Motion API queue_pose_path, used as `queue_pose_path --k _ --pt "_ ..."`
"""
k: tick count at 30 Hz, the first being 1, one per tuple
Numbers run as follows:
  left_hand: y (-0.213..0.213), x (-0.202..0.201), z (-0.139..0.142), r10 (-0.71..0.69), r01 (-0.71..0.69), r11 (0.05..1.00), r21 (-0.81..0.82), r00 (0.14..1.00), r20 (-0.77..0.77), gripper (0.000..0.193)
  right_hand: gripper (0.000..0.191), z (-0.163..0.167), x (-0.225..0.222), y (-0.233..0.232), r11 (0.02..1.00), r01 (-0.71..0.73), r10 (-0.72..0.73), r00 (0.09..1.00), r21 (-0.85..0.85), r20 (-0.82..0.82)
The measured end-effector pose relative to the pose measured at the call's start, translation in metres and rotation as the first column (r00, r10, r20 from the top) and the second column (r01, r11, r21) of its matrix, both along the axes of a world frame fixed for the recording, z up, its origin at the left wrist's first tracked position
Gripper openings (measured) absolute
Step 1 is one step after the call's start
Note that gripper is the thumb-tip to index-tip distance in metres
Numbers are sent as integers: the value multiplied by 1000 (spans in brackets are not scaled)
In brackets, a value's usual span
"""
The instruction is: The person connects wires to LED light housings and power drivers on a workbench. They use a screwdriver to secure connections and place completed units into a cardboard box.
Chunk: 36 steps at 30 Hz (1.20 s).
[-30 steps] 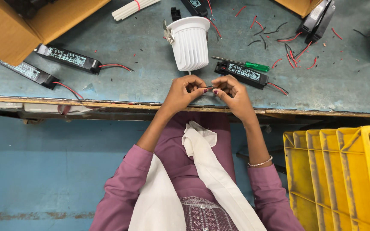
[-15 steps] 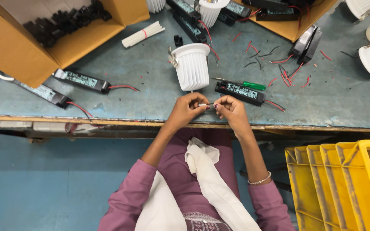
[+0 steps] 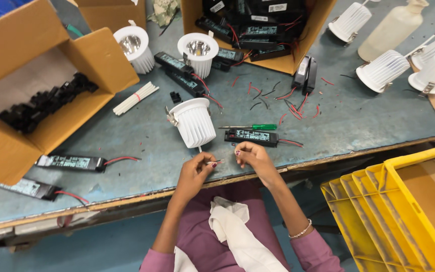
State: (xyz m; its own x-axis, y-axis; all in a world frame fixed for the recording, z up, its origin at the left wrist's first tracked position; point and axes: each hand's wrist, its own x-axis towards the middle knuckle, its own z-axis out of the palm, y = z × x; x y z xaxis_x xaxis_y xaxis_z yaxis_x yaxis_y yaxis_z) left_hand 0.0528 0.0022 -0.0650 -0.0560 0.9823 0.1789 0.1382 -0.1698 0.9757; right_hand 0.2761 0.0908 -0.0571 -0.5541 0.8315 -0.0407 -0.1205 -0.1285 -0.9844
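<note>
Thin wire [image 3: 216, 162] crosswise between both hands [image 3: 225, 163]

Left hand [image 3: 196, 171] and right hand [image 3: 251, 155] met at the bench edge [image 3: 127, 201], fingertips pinching a thin wire end [image 3: 217, 162] between them. White ribbed lamp housing [image 3: 195, 122] lay just beyond the hands; black driver box [image 3: 251, 136] and green-handled screwdriver [image 3: 250, 127] sat beside it. Yellow crates [image 3: 404, 211] were stacked at right.

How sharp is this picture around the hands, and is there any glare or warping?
Head view: the left hand and right hand are reasonably sharp, but the thin wire pinched between them is too fine to resolve. Lighting is soft and even, with faint shadows. The table edge bows from wide-angle distortion. No strong glare.
</note>
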Motion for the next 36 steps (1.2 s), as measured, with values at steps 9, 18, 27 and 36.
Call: queue_pose_path --k 9,18,27,36 --pt "0 1 0 75 -74 997 10 993 -87 12 20 7 -28 -19 957 -4 -6 999 288 34" --pt "0 1 6 66 -69 997 -46 996 -58 11 11 12 -15 -18 916 -46 -13 990 399 144" --pt "-4 4 4 84 -85 996 -18 995 -50 11 8 12 33 42 530 342 -659 742 776 123" --pt "-5 6 4 95 -93 995 37 994 -49 13 24 0 84 122 751 -157 -361 716 642 597"
